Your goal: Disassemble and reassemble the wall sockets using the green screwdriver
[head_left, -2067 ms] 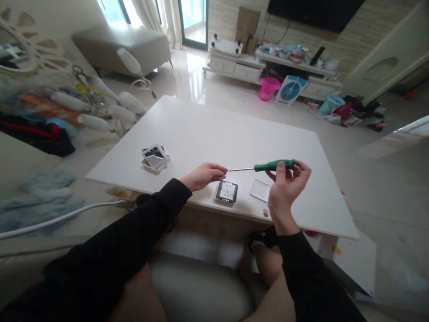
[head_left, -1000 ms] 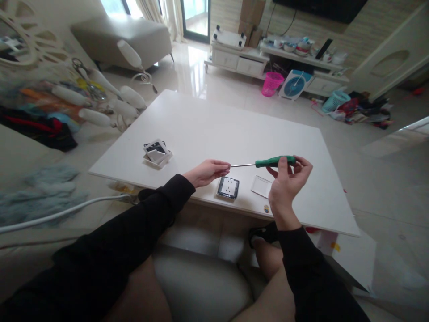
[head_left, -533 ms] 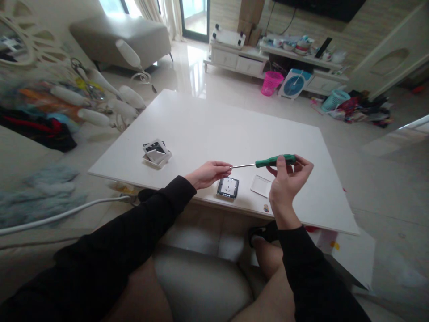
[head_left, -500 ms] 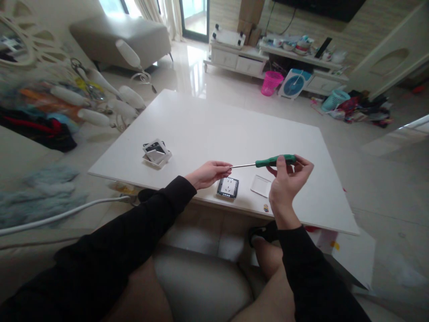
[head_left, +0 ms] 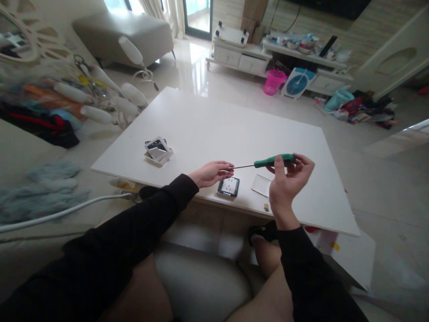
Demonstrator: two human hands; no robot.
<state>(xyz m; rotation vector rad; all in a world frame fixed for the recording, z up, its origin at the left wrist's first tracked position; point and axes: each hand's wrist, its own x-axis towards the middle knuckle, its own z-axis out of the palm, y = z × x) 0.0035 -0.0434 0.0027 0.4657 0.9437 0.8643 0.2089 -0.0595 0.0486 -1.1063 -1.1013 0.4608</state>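
My right hand (head_left: 287, 183) grips the green handle of a screwdriver (head_left: 273, 161), held level above the white table (head_left: 208, 129) with its thin shaft pointing left. My left hand (head_left: 211, 172) is pinched closed right at the shaft's tip; whatever its fingertips hold is too small to make out. Just below the tip a wall socket module (head_left: 228, 186) with a dark frame lies flat on the table. A white square cover plate (head_left: 262, 185) lies to its right, under my right hand.
A small pile of socket parts (head_left: 158, 151) sits on the table's left side. Off the table's left edge lie a fallen white lamp fixture (head_left: 110, 100) and clothes. A white cable (head_left: 60, 213) runs across the floor. A pink basket (head_left: 274, 82) and fan stand by the far cabinet.
Both hands hold nearly the same pose. The left fingertips have closed in slightly on the screwdriver tip. The camera view has shifted a little.
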